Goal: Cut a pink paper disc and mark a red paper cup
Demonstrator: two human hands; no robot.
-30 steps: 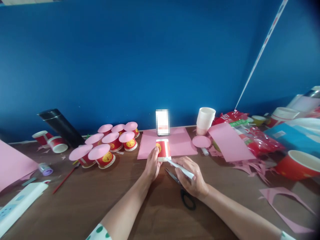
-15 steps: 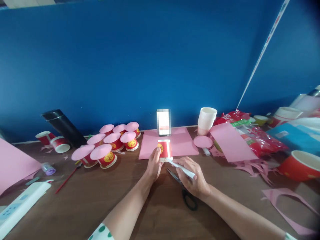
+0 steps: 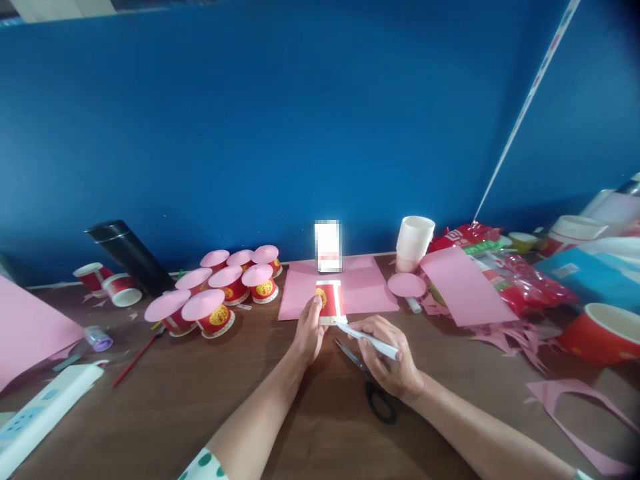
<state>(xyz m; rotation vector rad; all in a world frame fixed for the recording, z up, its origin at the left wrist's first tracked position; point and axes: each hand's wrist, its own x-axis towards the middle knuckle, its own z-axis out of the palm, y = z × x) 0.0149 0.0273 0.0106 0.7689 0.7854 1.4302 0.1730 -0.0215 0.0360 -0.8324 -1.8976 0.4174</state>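
My left hand (image 3: 309,329) grips a red paper cup (image 3: 332,300) by its left side, rim downward, with a gold emblem and a white band showing. In my right hand (image 3: 387,353) is a white pen (image 3: 373,341), its tip at the cup's lower white rim. Whether the tip presses on the rim I cannot tell. Beneath the right hand lie scissors (image 3: 379,400) with black handles, partly covered by the fingers. Behind the cup, pink paper (image 3: 367,283) lies flat, and a phone (image 3: 328,247) with a blurred screen stands upright on it.
Several upturned red cups with pink cone tops (image 3: 203,305) stand at left, near a black bottle (image 3: 131,257). Stacked white cups (image 3: 415,241), a pink disc (image 3: 407,285) and red plastic packs (image 3: 530,283) are at right. A power strip (image 3: 47,410) lies front left.
The pen's back end has swung slightly right and down with my right hand. My left hand still grips the cup in nearly the same place.
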